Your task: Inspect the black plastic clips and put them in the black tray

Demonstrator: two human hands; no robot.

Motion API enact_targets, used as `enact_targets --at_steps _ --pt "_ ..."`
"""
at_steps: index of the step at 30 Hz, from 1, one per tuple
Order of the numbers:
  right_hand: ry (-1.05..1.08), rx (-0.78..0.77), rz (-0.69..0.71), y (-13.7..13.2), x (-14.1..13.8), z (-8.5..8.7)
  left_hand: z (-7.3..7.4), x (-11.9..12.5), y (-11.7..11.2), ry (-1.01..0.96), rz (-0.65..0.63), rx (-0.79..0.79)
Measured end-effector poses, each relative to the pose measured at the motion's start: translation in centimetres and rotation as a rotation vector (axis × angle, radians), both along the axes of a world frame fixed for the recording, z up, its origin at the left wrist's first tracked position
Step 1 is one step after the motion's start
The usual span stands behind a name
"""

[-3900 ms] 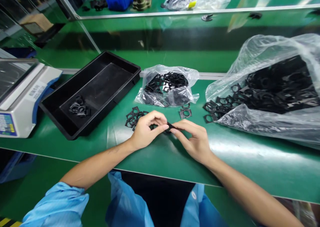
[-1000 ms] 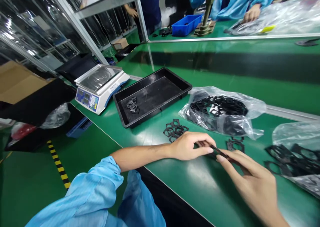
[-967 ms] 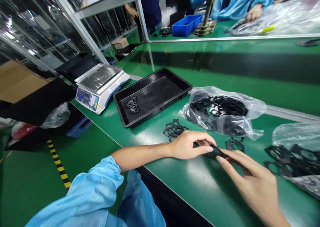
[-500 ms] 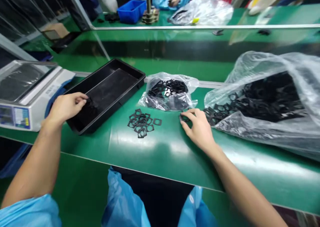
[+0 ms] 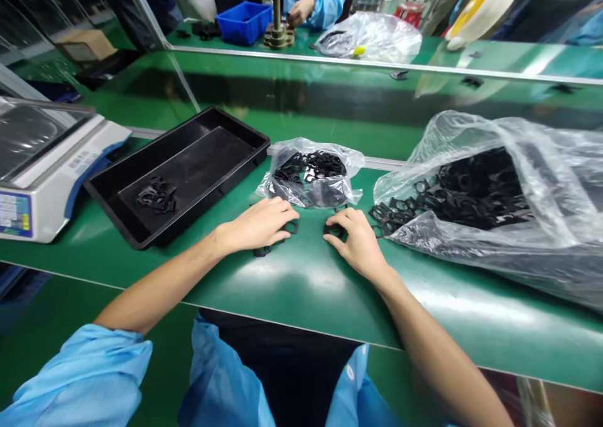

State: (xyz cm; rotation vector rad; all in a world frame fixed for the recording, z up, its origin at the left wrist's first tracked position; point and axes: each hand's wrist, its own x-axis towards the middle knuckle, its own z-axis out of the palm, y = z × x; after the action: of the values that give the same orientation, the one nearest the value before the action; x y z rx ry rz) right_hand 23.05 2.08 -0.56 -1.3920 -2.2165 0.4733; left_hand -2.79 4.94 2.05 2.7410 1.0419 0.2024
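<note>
My left hand (image 5: 258,226) lies palm-down on a small pile of loose black frame parts (image 5: 262,250) on the green table, fingers stretched forward and touching one part (image 5: 293,227). My right hand (image 5: 357,243) is just to the right of it. Its thumb and fingers are pinched on a black frame part (image 5: 332,230). A small clear bag of the same parts (image 5: 311,174) lies right behind both hands. At the left, a black tray (image 5: 202,205) holds a few parts (image 5: 157,196).
A large clear bag of black parts (image 5: 494,188) spills open at the right, close to my right hand. A weighing scale (image 5: 42,157) stands at the far left. Beyond a rail, a co-worker's hand (image 5: 301,9), a blue bin (image 5: 242,20) and another bag (image 5: 372,34).
My left hand has come back from the black tray to the loose pile on the table. My right hand has shifted slightly left and now pinches a part.
</note>
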Motion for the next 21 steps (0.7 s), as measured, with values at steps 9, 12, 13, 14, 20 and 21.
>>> enact_targets --at_steps 9,12,13,14,20,21 --pt "0.731 -0.323 -0.220 -1.1 -0.9 1.5 -1.5 2.0 -0.9 -0.415 0.037 0.098" --pt "1.027 -0.567 -0.257 -1.5 -1.6 1.8 -2.1 3.0 -2.0 -0.682 0.037 0.194" --pt "1.070 -0.610 -0.258 -1.6 -1.8 1.8 -2.3 3.3 -2.4 -0.712 0.025 0.213" --pt "1.089 -0.633 -0.260 -1.7 -2.0 1.8 -2.5 3.5 -2.8 -0.719 0.010 0.223" --pt "0.997 -0.635 -0.247 -2.3 -2.5 1.6 -2.9 3.7 -3.4 -0.653 -0.010 0.229" --pt "0.995 -0.639 -0.252 -2.3 -2.5 1.6 -2.9 3.6 -3.4 -0.664 0.004 0.239"
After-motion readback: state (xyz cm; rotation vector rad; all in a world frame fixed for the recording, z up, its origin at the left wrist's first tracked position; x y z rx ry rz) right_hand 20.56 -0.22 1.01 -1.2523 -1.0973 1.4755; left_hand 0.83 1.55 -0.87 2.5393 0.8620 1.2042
